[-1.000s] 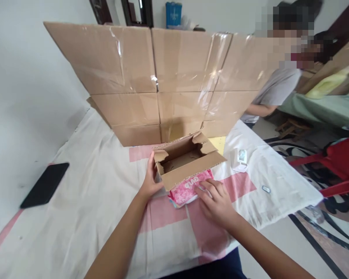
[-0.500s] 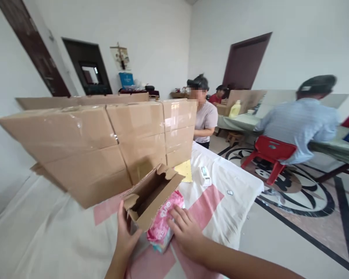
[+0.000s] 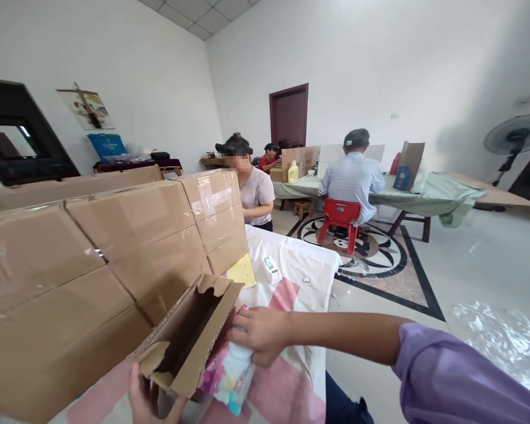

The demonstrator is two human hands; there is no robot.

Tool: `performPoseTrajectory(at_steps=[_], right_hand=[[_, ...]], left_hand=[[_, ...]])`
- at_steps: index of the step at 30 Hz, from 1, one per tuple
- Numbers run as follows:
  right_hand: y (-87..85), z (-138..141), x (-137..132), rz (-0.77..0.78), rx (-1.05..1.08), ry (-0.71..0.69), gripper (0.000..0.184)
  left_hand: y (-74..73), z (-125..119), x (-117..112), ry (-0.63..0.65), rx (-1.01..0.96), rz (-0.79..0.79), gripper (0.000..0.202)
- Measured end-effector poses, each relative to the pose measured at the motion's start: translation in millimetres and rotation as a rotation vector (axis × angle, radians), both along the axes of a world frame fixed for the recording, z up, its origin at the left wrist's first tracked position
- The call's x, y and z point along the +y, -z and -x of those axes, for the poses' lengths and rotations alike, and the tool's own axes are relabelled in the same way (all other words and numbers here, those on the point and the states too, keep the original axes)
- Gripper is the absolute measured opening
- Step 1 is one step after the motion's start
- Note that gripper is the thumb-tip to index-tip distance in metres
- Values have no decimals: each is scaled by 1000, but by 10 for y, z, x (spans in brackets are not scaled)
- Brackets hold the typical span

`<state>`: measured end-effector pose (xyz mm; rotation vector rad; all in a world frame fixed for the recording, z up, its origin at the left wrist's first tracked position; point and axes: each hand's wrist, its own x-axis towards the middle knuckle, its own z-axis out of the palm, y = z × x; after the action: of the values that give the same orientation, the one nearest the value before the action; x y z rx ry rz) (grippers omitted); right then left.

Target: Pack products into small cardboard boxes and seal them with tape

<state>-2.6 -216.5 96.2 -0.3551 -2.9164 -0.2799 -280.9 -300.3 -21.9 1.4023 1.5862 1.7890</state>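
Observation:
A small open cardboard box (image 3: 189, 338) with its flaps up sits at the near edge of the cloth-covered table (image 3: 300, 277). My left hand (image 3: 148, 400) grips its near end from below at the bottom of the view. My right hand (image 3: 258, 334) is closed on a soft pink and white packet (image 3: 227, 377) that lies against the box's right side. The packet's far end is hidden behind the box.
A wall of taped cardboard cartons (image 3: 115, 247) fills the left. A yellow card (image 3: 242, 272) and a small white item (image 3: 271, 270) lie on the table farther back. Several people sit at tables beyond; a red chair (image 3: 341, 219) and a fan (image 3: 514, 138) stand on the floor.
The view has swung up and to the right, from the tabletop to the room. My right hand has gone from resting on the pink packet to gripping it beside the box.

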Motion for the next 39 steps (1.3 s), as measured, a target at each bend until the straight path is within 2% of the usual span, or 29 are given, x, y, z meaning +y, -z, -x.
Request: performPoseTrajectory(at_steps=[3, 5, 6, 8, 12, 14, 16, 18, 20, 25, 28, 31, 35, 37, 39], right_hand=[[-409, -41, -80, 52, -181, -77, 39], [-570, -64, -156, 68, -224, -108, 21], [-592, -71, -190, 71, -218, -110, 17], [-519, -78, -239, 74, -178, -103, 19], [-148, -93, -274, 128, -51, -64, 34], [-16, -103, -240, 211, 7, -44, 43], [27, -110, -161, 343, 86, -40, 49], [-9, -125, -70, 458, 141, -46, 50], [-92, -162, -4, 498, 118, -48, 49], [-329, -311, 28, 397, -45, -23, 34], [-447, -340, 6, 371, -231, -2, 31], [-553, -229, -6, 324, -436, 23, 30], [-643, 95, 94, 318, -734, 97, 23], [-627, 237, 186, 357, -866, 108, 26], [-546, 312, 266, 413, -887, 92, 22]], left_hand=[[-45, -32, -33, 52, -102, 37, 110], [-35, -24, -14, 69, -110, 38, 110], [-19, -11, 5, 72, -108, 37, 110], [14, 16, 40, 65, -98, 33, 112], [20, 20, 28, 62, -100, 14, 124], [-4, 5, 13, 90, -104, 0, 129], [-31, -7, 13, 102, -80, -15, 128], [-54, -14, 13, 115, -61, -26, 126], [-64, -17, 1, 124, -54, -35, 125], [-16, 0, -18, 131, -56, -36, 127], [0, 9, -10, 136, -48, -51, 128], [-13, 11, -5, 135, -47, -47, 130], [-30, 5, -6, 131, -64, -22, 133], [-33, -7, -12, 121, -62, -17, 133], [-37, -23, -18, 105, -56, -11, 129]])
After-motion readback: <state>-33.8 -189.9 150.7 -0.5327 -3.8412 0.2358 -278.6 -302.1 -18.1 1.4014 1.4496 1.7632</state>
